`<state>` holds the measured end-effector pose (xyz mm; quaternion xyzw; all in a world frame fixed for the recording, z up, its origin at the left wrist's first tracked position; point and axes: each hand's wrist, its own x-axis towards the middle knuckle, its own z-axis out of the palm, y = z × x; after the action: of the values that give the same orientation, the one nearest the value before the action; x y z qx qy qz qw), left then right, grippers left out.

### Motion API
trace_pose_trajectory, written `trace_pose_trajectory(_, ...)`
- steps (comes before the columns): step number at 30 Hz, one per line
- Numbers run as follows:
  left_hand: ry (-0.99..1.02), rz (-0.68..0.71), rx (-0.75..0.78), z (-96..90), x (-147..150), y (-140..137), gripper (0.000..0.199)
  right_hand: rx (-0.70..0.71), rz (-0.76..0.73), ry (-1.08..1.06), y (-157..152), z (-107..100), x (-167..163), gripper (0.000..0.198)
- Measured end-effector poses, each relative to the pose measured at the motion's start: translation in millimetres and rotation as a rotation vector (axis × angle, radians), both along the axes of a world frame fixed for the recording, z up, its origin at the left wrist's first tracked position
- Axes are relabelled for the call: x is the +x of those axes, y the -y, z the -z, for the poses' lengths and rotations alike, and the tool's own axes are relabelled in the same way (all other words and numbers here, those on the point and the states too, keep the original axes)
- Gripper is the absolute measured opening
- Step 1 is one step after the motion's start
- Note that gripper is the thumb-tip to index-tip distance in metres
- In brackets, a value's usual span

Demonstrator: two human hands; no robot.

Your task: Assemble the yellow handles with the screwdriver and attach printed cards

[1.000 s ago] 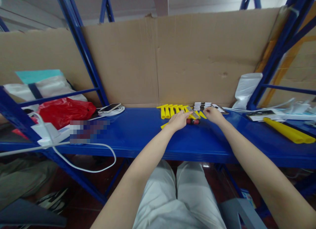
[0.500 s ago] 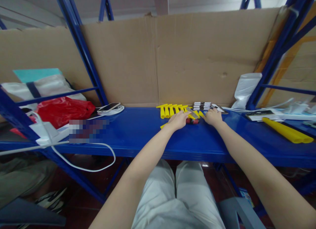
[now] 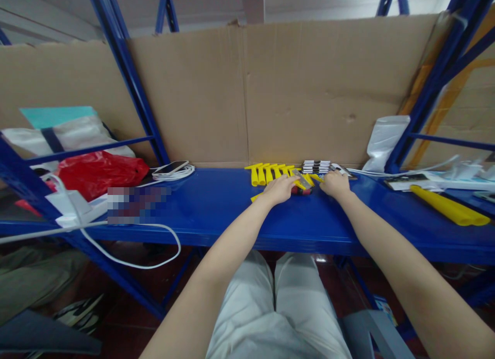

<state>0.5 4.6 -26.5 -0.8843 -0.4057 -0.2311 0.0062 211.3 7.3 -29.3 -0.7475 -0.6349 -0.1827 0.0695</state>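
My left hand (image 3: 279, 190) is closed on a yellow tool with a flat grey metal plate (image 3: 302, 179), probably a scraper. Its lower part is hidden under my fingers. Just below the plate lies a red and black handle (image 3: 302, 191), partly covered. My right hand (image 3: 335, 184) has its fingers pinched together at a small yellow piece (image 3: 316, 177) that points toward the plate. Behind my left hand, several yellow T-shaped tools (image 3: 261, 174) lie side by side in a row. Stacked white and black packs (image 3: 316, 166) sit behind the gap between my hands.
The blue bench (image 3: 216, 207) has cardboard along its back. At left are a phone (image 3: 170, 167), a white cable, a red bag (image 3: 101, 174) and a white power strip. A yellow rolled piece (image 3: 450, 205) and a white plastic bag (image 3: 384, 142) are at right. Someone's leg shows lower left.
The grey plate and the small yellow piece have shifted slightly, and the plate now covers more of the red and black handle. Both hands stay nearly in place.
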Motion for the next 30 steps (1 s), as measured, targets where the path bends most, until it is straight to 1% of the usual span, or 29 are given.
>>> trace_pose_trajectory(3, -0.029, -0.002, -0.006, -2.0, 0, 2, 0.041, 0.133, -0.007, -0.106, 1, -2, 5, 0.032)
trace_pose_trajectory(5, -0.034, 0.004, -0.008, -2.3, 1, 2, 0.042, 0.234, -0.016, -0.241, 0, -4, 8, 0.028)
trace_pose_trajectory(7, -0.033, 0.009, -0.013, -1.9, 1, 1, 0.042, 0.325, -0.030, -0.426, -2, -5, 12, 0.022)
trace_pose_trajectory(11, -0.024, 0.007, -0.005, -0.3, 0, -1, 0.042, 0.517, -0.043, -0.861, -7, -8, 14, 0.008)
trace_pose_trajectory(13, -0.022, 0.001, -0.003, 0.3, 0, -1, 0.042, 0.546, -0.018, -1.112, -6, -10, 10, 0.006)
trace_pose_trajectory(14, -0.021, -0.001, -0.004, 0.5, 0, -1, 0.042, 0.524, -0.001, -1.249, -4, -11, 8, 0.006)
trace_pose_trajectory(16, -0.018, -0.001, -0.006, 0.8, 0, -2, 0.042, 0.419, 0.024, -1.497, 1, -15, 2, 0.006)
trace_pose_trajectory(18, -0.013, 0.003, -0.006, 1.1, 0, -2, 0.042, 0.306, 0.031, -1.649, 6, -18, -3, 0.010)
trace_pose_trajectory(21, -0.008, 0.008, -0.003, 1.7, 0, -2, 0.042, 0.166, -0.012, -1.765, 12, -23, -7, 0.014)
trace_pose_trajectory(25, -0.014, 0.007, -0.012, 2.1, 0, -3, 0.042, 0.002, -0.148, -1.895, 14, -26, -9, 0.015)
trace_pose_trajectory(27, -0.020, 0.014, -0.019, 2.0, 0, -2, 0.043, -0.026, -0.197, -1.899, 14, -27, -13, 0.016)
trace_pose_trajectory(30, -0.027, 0.022, -0.030, 1.1, 0, 0, 0.044, 0.001, -0.252, -1.889, 15, -27, -20, 0.016)
